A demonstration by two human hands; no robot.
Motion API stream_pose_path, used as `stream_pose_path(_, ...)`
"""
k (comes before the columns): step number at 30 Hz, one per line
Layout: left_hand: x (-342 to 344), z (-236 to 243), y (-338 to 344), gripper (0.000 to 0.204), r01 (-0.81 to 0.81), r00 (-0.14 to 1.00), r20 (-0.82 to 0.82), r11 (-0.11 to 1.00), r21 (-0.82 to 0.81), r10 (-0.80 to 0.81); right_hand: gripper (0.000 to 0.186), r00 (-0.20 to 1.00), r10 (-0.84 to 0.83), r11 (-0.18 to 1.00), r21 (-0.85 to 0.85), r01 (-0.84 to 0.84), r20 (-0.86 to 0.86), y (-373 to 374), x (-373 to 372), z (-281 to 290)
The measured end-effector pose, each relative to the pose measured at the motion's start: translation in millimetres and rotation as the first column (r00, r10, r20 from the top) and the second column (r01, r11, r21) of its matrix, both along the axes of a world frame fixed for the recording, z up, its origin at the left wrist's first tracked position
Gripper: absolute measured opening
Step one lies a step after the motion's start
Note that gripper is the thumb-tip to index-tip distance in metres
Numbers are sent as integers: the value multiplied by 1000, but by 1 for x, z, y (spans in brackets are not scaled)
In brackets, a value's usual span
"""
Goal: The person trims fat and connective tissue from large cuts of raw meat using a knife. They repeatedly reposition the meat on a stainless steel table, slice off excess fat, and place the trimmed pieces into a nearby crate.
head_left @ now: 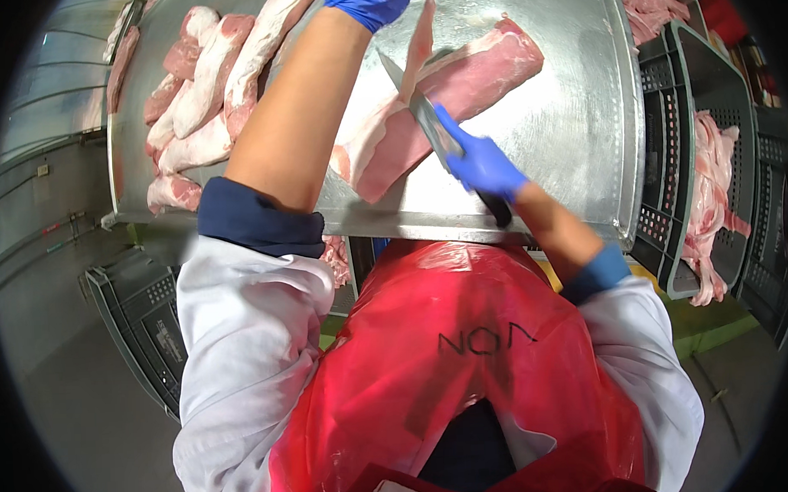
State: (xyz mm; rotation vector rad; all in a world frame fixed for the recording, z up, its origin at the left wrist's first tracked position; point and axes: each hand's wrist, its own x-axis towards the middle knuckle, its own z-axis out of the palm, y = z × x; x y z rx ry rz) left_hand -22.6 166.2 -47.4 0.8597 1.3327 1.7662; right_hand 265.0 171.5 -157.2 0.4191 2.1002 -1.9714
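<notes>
My left hand (370,2), in a blue glove at the top edge, is closed on the upper end of a thin pale-pink strip (420,39) that rises from a long pork loin (484,82). The loin lies diagonally on the steel table (586,152). My right hand (482,165), also gloved, grips the black handle of a knife (396,72), whose blade crosses the loin beside the strip. The left hand's fingertips are partly cut off by the frame's edge.
Several fatty meat pieces (198,97) are piled at the table's left. Grey crates (666,89) stand at the right, one holding pale trimmings (709,192), with more meat (650,7) behind. Another crate (127,316) is at lower left. A red apron (414,315) covers my front.
</notes>
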Motion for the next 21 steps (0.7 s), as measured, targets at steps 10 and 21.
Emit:
stream_pose_path(10, 19, 60, -45, 19, -46, 939, 343, 980, 192, -23, 77, 997, 65, 995, 74, -67, 31, -21, -35, 5)
stream_pose_path(21, 20, 86, -83, 17, -90, 842, 529, 937, 339, -110, 77, 981, 46, 986, 148, -75, 187, -58, -19, 16)
